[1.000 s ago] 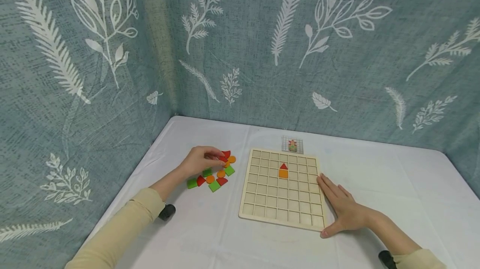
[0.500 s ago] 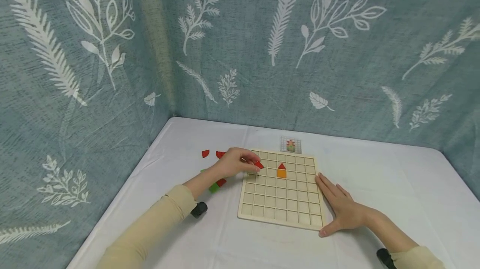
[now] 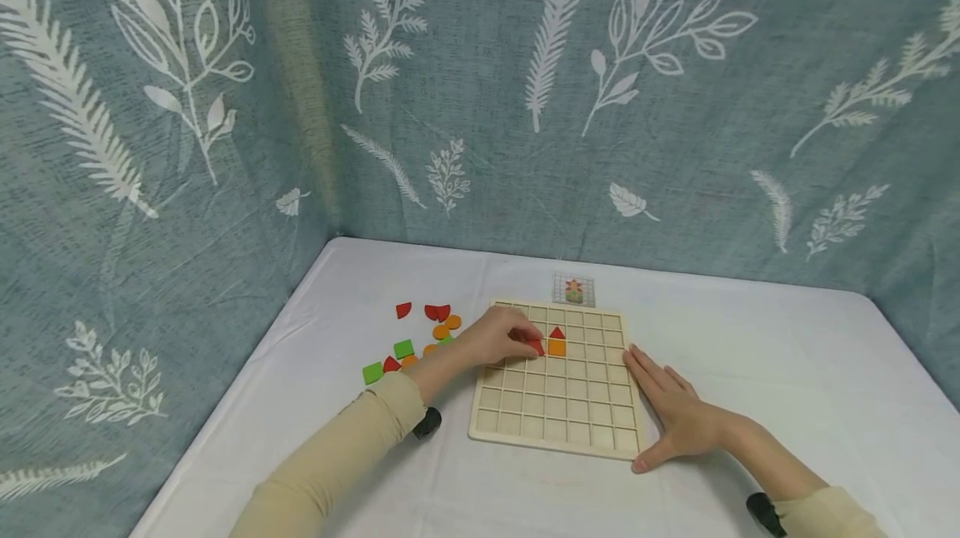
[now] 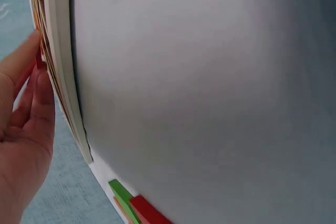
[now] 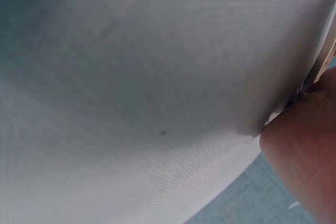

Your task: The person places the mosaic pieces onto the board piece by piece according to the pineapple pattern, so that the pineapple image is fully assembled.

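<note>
Over the wooden grid board [image 3: 555, 409] my left hand [image 3: 495, 336] pinches a red piece [image 3: 536, 346] between thumb and fingers, just left of an orange square [image 3: 557, 347]. A red triangle [image 3: 557, 333] sits in the cell above that square. In the left wrist view the left hand [image 4: 26, 129] is at the board's edge, and only a sliver of the red piece shows. My right hand [image 3: 686, 417] rests along the board's right edge with its fingers straight and thumb spread to the near corner.
Left of the board lie loose pieces: red quarter-rounds [image 3: 403, 310], orange discs [image 3: 453, 322] and green pieces [image 3: 373, 372], some hidden behind the left arm. A small pattern card [image 3: 573, 290] lies beyond the board's far edge. A patterned curtain [image 3: 480, 105] stands behind the white table [image 3: 720, 305].
The left hand has gone from the loose pieces on the left to the board, carrying a red piece close to the orange square. The right hand has stayed at the board's edge.
</note>
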The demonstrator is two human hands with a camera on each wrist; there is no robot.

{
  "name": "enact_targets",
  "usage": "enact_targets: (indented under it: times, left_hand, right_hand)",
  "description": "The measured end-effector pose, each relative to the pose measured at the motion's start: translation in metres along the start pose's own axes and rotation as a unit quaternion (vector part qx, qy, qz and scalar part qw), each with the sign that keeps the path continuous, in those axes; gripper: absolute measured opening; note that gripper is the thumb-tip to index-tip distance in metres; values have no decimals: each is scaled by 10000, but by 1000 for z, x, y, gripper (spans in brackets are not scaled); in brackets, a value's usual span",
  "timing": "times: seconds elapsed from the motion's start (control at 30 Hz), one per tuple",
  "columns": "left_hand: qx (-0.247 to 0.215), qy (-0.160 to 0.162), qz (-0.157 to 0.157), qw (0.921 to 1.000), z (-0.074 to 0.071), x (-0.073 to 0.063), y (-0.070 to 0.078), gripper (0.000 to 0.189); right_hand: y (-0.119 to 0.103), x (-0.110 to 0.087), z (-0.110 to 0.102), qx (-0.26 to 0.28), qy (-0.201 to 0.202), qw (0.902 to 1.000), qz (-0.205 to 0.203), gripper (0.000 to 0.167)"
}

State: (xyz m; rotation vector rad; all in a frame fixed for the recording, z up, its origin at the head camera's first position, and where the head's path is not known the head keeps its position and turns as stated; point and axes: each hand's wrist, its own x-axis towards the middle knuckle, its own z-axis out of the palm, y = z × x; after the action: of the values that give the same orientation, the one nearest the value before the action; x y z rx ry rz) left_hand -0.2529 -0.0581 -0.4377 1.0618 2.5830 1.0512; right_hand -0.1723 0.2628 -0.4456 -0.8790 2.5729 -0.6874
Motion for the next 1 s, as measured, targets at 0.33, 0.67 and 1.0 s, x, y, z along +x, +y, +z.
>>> enact_targets:
  times: [0.33,0.67,1.0]
  left_hand:
    - [65,8,50,10000,0,2,0,21]
    - [-631,482,-672,9946,1,0,4,22]
    - [-593,844,-917,9904,3,-1,4,16]
  right_hand:
    - [-1,0,-1,-15,26,10000,-22,141]
    - [1,0,1,0,58,9999,-114,141]
    - [2,1,2,10,33,9999,-100,141]
